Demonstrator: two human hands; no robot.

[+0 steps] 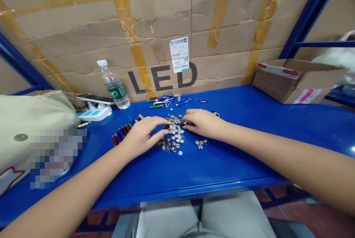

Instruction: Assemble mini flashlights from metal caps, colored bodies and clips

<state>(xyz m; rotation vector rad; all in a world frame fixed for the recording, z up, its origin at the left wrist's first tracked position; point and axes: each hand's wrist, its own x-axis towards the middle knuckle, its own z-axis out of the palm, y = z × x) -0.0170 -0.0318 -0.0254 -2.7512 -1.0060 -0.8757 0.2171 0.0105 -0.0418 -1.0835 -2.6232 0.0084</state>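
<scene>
Small round metal discs (178,131) lie scattered on the blue table between my two hands. My left hand (145,132) is at their left edge, thumb and fingertips close around something small I cannot make out. On the right side of the discs, my right hand (201,122) has its fingers curled in, with the fingertips near the discs and what they hold too small to tell. Shiny metal caps (167,144) form a cluster below the discs, and a few more metal parts (200,144) sit under my right wrist. Coloured tubes (122,133) stand in a row, partly behind my left hand.
Carabiner pieces and thin tubes (161,101) lie at the back. A water bottle (115,88), a power strip (95,113) with a phone (95,99), and a pale bag (36,119) are at the left. An open cardboard box (294,82) stands back right.
</scene>
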